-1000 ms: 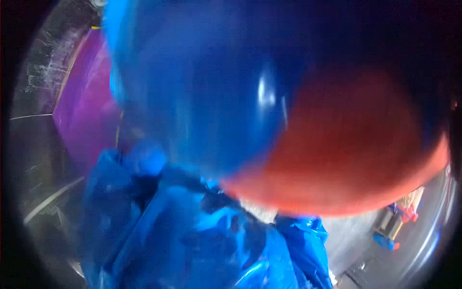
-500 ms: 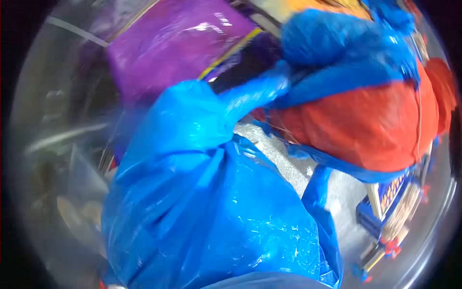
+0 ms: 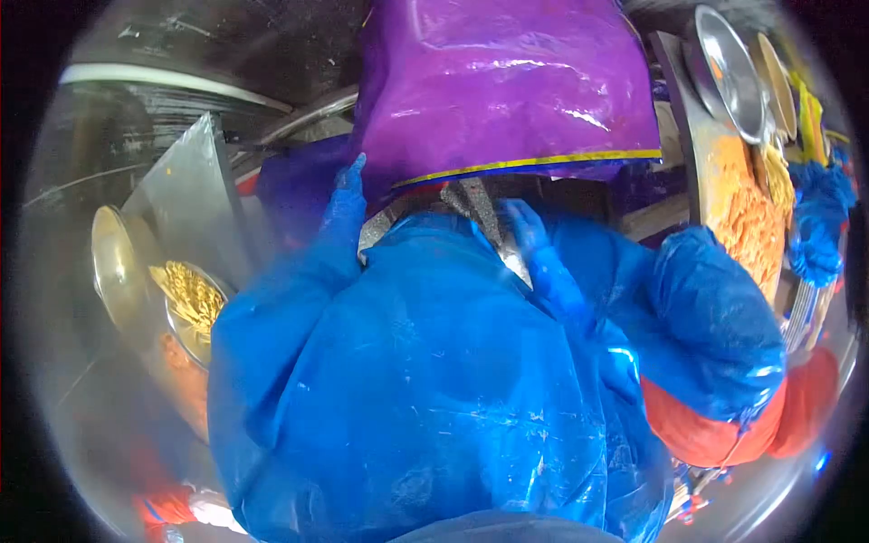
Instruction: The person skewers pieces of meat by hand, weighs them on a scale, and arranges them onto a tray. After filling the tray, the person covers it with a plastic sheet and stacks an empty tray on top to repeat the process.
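My left hand (image 3: pixel 344 204), in a blue glove, is stretched out beside the lower left corner of a large, glossy purple plastic bag (image 3: pixel 516 90) with a yellow edge. One fingertip points up along the bag's side. My right hand (image 3: pixel 541 253), also gloved in blue, is below the bag's yellow edge, fingers extended and slightly blurred. Between the two hands, part of a grey speckled surface (image 3: pixel 471 201) shows under the bag. Blue protective clothing (image 3: pixel 425 362) covers my body and sleeves and fills the lower middle.
Close at my right, a person in blue and red (image 3: pixel 715 335) is bent over. Beyond lie an orange, crumbly food mass (image 3: pixel 747 213) and a metal bowl (image 3: pixel 729 77). On the left are a grey metal panel (image 3: pixel 195 181) and a bowl of yellowish strips (image 3: pixel 195 303).
My view has swung left, so the purple bag now lies straight ahead and the person in red sits lower right. Both my hands now show in front of me.
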Demonstrator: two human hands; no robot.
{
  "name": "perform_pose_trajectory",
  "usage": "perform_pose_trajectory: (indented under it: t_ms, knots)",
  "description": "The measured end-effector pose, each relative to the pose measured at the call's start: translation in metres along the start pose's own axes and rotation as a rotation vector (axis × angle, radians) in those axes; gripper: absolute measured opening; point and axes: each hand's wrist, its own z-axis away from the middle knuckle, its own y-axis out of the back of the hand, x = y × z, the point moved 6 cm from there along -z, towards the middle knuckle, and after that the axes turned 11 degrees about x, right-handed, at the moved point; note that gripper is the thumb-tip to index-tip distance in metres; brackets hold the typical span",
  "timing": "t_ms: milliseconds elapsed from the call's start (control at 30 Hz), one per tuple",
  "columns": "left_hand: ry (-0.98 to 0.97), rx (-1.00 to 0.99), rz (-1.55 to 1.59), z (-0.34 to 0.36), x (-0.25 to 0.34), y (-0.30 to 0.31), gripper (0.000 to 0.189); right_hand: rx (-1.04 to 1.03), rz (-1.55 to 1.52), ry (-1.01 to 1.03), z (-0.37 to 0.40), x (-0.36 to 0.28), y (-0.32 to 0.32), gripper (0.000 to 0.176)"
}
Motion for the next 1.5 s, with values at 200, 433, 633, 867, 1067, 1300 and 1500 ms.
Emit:
perform_pose_trajectory:
  t_ms: [200, 433, 633, 867, 1067, 1300, 1500]
  knots:
    - [-0.652, 0.346, -0.331, 0.123, 0.070, 0.056, 0.035, -0.265, 0.557, 0.417, -0.003, -0.048, -0.134, 0.027]
    - [-0.562, 0.096, -0.182, 0.136, 0.092, 0.072, 0.029, -0.538, 0.727, 0.574, 0.024, -0.072, -0.211, 0.052]
    - [0.174, -0.704, 0.738, 0.265, 0.151, 0.022, 0.039, -0.044, 0.985, 1.117, 0.043, -0.116, -0.233, 0.078]
    - [-0.752, -0.577, 0.289, 0.261, 0.219, -0.021, 0.042, -0.017, 0.481, 1.037, -0.015, -0.197, -0.186, 0.045]
    - [-1.627, -0.058, -0.579, 0.198, 0.219, -0.196, 0.065, 0.440, 0.335, 1.099, -0.064, -0.354, -0.090, 0.022]
    - [-1.795, -0.043, -1.112, 0.183, 0.224, -0.285, 0.074, 0.513, 0.301, 1.115, -0.158, -0.526, -0.059, 0.022]
    - [-2.336, 0.011, -0.786, 0.184, 0.250, -0.283, 0.054, 0.455, 0.530, 1.483, -0.001, -0.579, -0.117, 0.020]
